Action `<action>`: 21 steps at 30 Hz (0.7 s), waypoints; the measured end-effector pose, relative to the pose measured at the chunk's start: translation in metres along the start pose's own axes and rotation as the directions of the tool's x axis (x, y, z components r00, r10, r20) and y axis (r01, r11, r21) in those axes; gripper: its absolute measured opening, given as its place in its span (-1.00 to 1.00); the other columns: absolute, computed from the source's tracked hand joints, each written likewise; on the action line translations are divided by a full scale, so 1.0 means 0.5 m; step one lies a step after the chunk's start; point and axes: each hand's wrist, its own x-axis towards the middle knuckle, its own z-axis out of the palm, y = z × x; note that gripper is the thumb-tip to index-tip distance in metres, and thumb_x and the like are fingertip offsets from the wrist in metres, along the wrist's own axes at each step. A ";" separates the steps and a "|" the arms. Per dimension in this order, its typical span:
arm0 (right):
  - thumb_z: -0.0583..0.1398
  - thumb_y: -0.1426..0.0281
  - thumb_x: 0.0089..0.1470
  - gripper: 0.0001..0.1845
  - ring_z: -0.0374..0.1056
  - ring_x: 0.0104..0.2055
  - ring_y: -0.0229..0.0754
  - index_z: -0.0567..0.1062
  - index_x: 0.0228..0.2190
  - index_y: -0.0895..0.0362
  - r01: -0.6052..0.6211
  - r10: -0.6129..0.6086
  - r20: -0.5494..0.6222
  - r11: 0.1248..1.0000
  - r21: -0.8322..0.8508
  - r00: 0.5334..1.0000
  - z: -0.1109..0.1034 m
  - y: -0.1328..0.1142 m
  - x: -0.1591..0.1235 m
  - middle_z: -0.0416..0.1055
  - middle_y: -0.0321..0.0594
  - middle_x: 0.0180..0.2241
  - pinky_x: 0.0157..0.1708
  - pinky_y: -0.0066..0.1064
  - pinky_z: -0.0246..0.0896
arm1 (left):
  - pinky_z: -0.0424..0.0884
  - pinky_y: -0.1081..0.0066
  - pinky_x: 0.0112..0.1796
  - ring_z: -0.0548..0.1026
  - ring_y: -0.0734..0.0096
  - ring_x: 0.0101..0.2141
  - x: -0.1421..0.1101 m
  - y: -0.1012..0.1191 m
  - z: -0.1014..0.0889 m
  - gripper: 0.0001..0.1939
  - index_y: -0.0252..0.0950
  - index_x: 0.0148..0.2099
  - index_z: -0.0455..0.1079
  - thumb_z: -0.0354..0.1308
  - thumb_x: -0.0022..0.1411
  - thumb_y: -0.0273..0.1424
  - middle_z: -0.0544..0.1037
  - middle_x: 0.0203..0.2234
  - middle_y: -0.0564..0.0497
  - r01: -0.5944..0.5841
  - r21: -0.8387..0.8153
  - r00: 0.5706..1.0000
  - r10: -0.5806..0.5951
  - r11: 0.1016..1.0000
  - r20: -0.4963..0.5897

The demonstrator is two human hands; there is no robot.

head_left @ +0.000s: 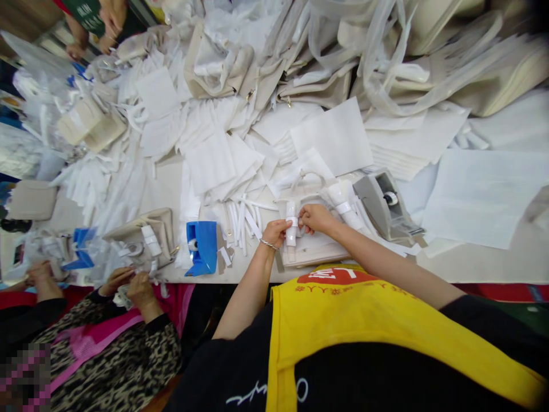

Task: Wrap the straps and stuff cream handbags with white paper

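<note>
A cream handbag [317,252] lies at the table's front edge before me, its handle [305,176] pointing away. Over it is a white wrapped roll [291,232], upright in view, with a white band [291,221] round its middle. My left hand [274,233], with a bracelet on the wrist, is closed on the roll's left side, the thumb across it. On the other side, my right hand [315,219] pinches at the band's right end; the fingertips partly hide what they grip. A second banded white roll [344,205] lies just right of the bag.
A grey tape dispenser [381,203] stands right, a blue one [201,247] left. White sheets [332,137], thin white tubes [244,220] and more cream bags [218,60] cover the table. At left, a co-worker's hands [131,286] work beside another bag [146,234].
</note>
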 end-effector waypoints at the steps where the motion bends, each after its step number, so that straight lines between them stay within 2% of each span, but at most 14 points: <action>1: 0.12 0.61 -0.20 -0.84 0.18 -0.78 -0.35 0.30 -0.47 0.18 0.030 -0.031 -0.018 0.999 -0.033 0.999 0.002 0.001 -0.001 0.31 -0.39 -0.75 -0.81 -0.56 0.06 | 0.04 0.53 -0.62 0.21 0.63 -0.68 -0.001 -0.001 -0.001 -0.69 -0.46 -0.52 0.35 0.28 -0.29 -0.31 0.34 -0.72 0.06 -0.006 -0.026 1.000 0.006 1.000 0.009; 4: 0.14 0.51 -0.18 -0.92 0.17 -0.78 -0.38 0.29 -0.52 0.17 0.151 -0.157 -0.061 0.983 -0.103 0.986 0.005 0.014 -0.002 0.32 -0.39 -0.72 -0.78 -0.57 0.03 | 0.07 0.52 -0.60 0.21 0.65 -0.68 -0.001 -0.005 -0.005 -0.71 -0.46 -0.51 0.35 0.28 -0.27 -0.33 0.34 -0.71 0.06 -0.014 -0.091 1.000 0.016 0.996 0.023; 7: 0.17 0.39 -0.18 -0.87 0.17 -0.77 -0.39 0.29 -0.55 0.16 0.221 -0.232 -0.083 0.968 -0.117 0.969 0.003 0.030 0.004 0.33 -0.39 -0.69 -0.76 -0.56 0.02 | 0.11 0.51 -0.57 0.21 0.64 -0.67 -0.001 -0.010 -0.009 -0.71 -0.46 -0.50 0.35 0.27 -0.26 -0.34 0.31 -0.72 0.08 -0.010 -0.122 1.000 0.013 0.993 0.022; 11: 0.20 0.31 -0.21 -0.80 0.15 -0.76 -0.39 0.30 -0.56 0.17 0.190 -0.192 -0.024 0.980 -0.064 0.981 -0.003 0.042 0.023 0.31 -0.40 -0.70 -0.77 -0.58 0.00 | 0.16 0.49 -0.52 0.25 0.59 -0.62 0.000 -0.018 -0.014 -0.70 -0.44 -0.47 0.35 0.26 -0.25 -0.32 0.33 -0.69 0.06 -0.005 -0.136 1.000 0.008 0.991 0.024; 14: 0.19 0.34 -0.19 -0.84 0.17 -0.74 -0.38 0.34 -0.54 0.17 0.151 -0.158 -0.038 0.978 -0.144 0.987 -0.011 0.051 0.030 0.30 -0.40 -0.71 -0.74 -0.56 0.01 | 0.16 0.48 -0.53 0.24 0.59 -0.63 0.000 -0.021 -0.017 -0.71 -0.43 -0.47 0.35 0.25 -0.25 -0.32 0.32 -0.71 0.07 -0.016 -0.129 1.000 0.016 0.991 0.001; 18: 0.17 0.47 -0.17 -0.92 0.26 -0.62 -0.32 0.42 -0.48 0.16 0.057 -0.122 -0.201 0.952 -0.300 0.972 -0.020 0.056 -0.004 0.37 -0.31 -0.65 -0.59 -0.52 0.12 | 0.15 0.48 -0.53 0.25 0.58 -0.61 -0.002 -0.018 -0.010 -0.71 -0.42 -0.48 0.36 0.25 -0.25 -0.30 0.32 -0.70 0.07 -0.025 -0.086 0.998 0.020 0.996 -0.053; 19: 0.16 0.48 -0.15 -0.91 0.29 -0.58 -0.31 0.43 -0.47 0.16 0.058 -0.129 -0.242 0.958 -0.281 0.962 -0.019 0.052 -0.018 0.39 -0.27 -0.61 -0.54 -0.51 0.14 | 0.15 0.49 -0.53 0.25 0.58 -0.61 -0.003 -0.016 -0.006 -0.71 -0.42 -0.49 0.35 0.25 -0.26 -0.30 0.32 -0.70 0.07 -0.027 -0.080 0.998 0.022 0.996 -0.059; 21: 0.10 0.48 -0.10 -0.86 0.32 -0.53 -0.30 0.43 -0.41 0.18 0.059 -0.092 -0.284 0.991 -0.124 0.954 -0.012 0.041 -0.047 0.43 -0.21 -0.49 -0.56 -0.52 0.15 | 0.12 0.50 -0.56 0.22 0.61 -0.64 -0.005 -0.012 0.002 -0.70 -0.42 -0.51 0.34 0.27 -0.29 -0.30 0.30 -0.72 0.09 -0.033 -0.071 0.998 0.029 0.997 -0.057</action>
